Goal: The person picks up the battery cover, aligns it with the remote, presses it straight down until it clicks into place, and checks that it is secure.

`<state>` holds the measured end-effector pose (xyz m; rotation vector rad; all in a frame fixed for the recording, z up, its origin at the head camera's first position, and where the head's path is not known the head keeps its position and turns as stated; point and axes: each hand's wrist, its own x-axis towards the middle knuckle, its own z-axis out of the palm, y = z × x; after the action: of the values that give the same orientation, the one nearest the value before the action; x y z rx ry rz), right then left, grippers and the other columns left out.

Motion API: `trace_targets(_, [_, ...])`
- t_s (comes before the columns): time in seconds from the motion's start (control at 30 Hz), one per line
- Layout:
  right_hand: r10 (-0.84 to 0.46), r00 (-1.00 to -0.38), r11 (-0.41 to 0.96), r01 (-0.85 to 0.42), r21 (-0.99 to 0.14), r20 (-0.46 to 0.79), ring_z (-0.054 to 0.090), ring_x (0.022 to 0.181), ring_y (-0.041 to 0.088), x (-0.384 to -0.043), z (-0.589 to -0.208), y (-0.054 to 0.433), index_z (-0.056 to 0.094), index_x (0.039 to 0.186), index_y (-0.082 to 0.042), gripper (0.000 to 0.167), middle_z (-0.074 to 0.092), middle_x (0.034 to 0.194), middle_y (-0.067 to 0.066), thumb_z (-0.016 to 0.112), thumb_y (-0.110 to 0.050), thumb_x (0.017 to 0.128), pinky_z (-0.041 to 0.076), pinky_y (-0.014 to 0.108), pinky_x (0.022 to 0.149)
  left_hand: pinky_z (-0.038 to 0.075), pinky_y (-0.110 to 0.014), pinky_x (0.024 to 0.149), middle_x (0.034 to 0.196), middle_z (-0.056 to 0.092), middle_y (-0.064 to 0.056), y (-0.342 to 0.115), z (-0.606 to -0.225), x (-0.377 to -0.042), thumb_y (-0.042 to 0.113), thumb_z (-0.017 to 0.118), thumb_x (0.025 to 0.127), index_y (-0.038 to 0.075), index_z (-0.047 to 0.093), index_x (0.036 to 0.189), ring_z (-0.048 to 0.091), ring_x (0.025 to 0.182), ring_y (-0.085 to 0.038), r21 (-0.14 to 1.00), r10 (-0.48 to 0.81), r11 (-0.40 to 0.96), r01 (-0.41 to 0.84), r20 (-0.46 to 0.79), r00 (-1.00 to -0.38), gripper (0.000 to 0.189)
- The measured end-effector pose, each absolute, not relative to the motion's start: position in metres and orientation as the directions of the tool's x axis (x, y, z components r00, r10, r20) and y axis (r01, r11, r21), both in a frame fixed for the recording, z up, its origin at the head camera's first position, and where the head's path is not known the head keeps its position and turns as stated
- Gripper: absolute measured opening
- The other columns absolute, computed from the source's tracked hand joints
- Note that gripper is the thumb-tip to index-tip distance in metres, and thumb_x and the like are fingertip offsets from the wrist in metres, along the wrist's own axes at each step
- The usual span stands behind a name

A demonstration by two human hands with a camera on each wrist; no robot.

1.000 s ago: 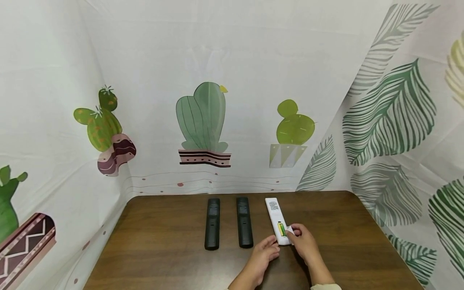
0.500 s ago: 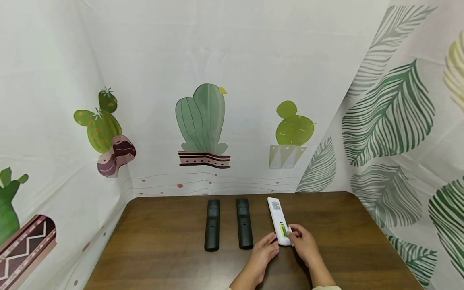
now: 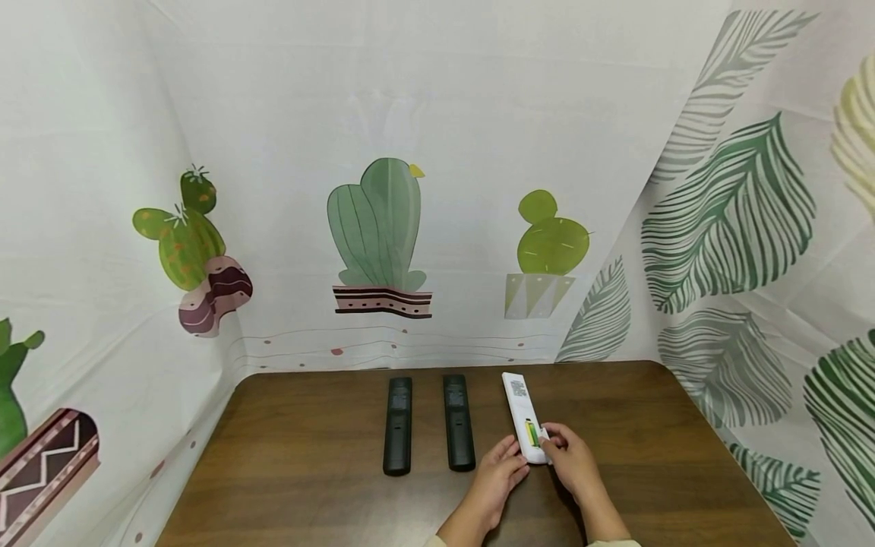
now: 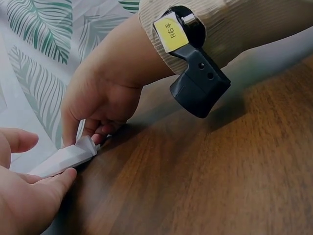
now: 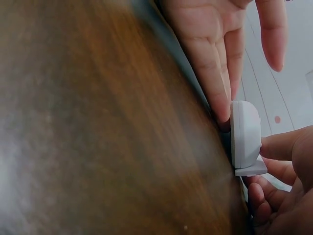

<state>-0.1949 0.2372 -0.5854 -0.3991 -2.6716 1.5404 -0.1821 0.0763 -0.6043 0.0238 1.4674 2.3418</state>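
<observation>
A white remote control (image 3: 517,403) lies back up on the table, tilted slightly. Its battery compartment is uncovered, and green and yellow batteries (image 3: 532,434) show inside. My right hand (image 3: 576,462) is at its right edge, pinching a small white battery cover (image 5: 253,169) between thumb and fingers. In the right wrist view, the cover stands against the remote's side, low near the table. My left hand (image 3: 495,480) is on the other side, its extended fingertips touching the left edge near the close end. The left wrist view shows the remote's end (image 4: 88,147) between both hands.
Two black remote controls (image 3: 398,427), the second (image 3: 459,423) nearer the white one, lie back up on the wooden table (image 3: 307,456). A printed cloth (image 3: 465,106) hangs behind the table and along its sides. A black wrist camera (image 4: 200,88) sits on the right sleeve.
The far end of the white remote has swung slightly to the right. Both hands keep nearly the same places, and the head view has turned a little.
</observation>
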Motion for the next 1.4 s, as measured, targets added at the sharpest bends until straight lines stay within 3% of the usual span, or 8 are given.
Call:
trace_targets(0.47, [0.218, -0.973, 0.483, 0.178, -0.857, -0.08, 0.052, 0.084, 0.011, -0.193, -0.59, 0.239, 0.067, 0.126, -0.005, 0.032, 0.066, 0.098, 0.008, 0.066, -0.014, 0.095, 0.043, 0.022, 0.069, 0.054, -0.033, 0.1, 0.152, 0.041, -0.034, 0.078, -0.608, -0.188, 0.002, 0.061, 0.088, -0.015, 0.037, 0.147, 0.057, 0.127, -0.023, 0.876, 0.301, -0.373, -0.305, -0.197, -0.933, 0.066])
trace_targets(0.9, [0.185, -0.981, 0.553, 0.154, -0.819, -0.06, 0.056, 0.086, 0.013, -0.187, -0.584, 0.234, 0.069, 0.126, -0.007, 0.033, 0.071, 0.103, 0.009, 0.067, -0.019, 0.095, 0.044, 0.024, 0.069, 0.057, -0.035, 0.093, 0.148, 0.047, -0.033, 0.073, -0.614, -0.188, -0.003, 0.06, 0.087, -0.017, 0.04, 0.144, 0.066, 0.107, -0.021, 0.857, 0.295, -0.421, -0.296, -0.179, -0.938, 0.062])
trace_targets(1.4, [0.191, -0.981, 0.564, 0.139, -0.814, -0.035, 0.058, 0.09, 0.015, -0.183, -0.585, 0.228, 0.069, 0.127, -0.007, 0.033, 0.07, 0.105, 0.01, 0.066, -0.015, 0.095, 0.046, 0.027, 0.074, 0.059, -0.033, 0.089, 0.14, 0.055, -0.027, 0.073, -0.613, -0.189, 0.0, 0.067, 0.088, -0.014, 0.046, 0.139, 0.069, 0.099, -0.019, 0.842, 0.259, -0.457, -0.287, -0.183, -0.949, 0.057])
